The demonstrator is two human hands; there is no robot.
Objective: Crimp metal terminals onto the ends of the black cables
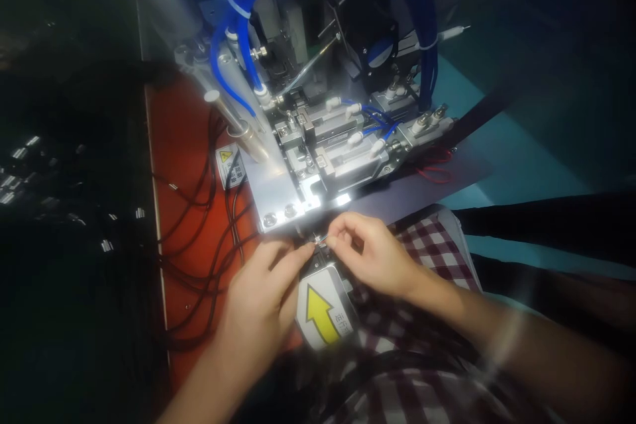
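My left hand is closed, with its thumb and index fingertips at a small metal fixture on the front of the machine. What those fingers hold, if anything, is too small to make out. From the right, my right hand pinches the end of a thin wire over the same fixture. The fingertips of both hands are close together but apart. Just above them lies the machine's bright metal plate, and below is a white label with a yellow arrow.
Black cables loop over the red tabletop at left, near a warning label. Pneumatic cylinders and thick blue hoses rise behind the plate. A metal post stands on the plate. Checkered cloth shows below.
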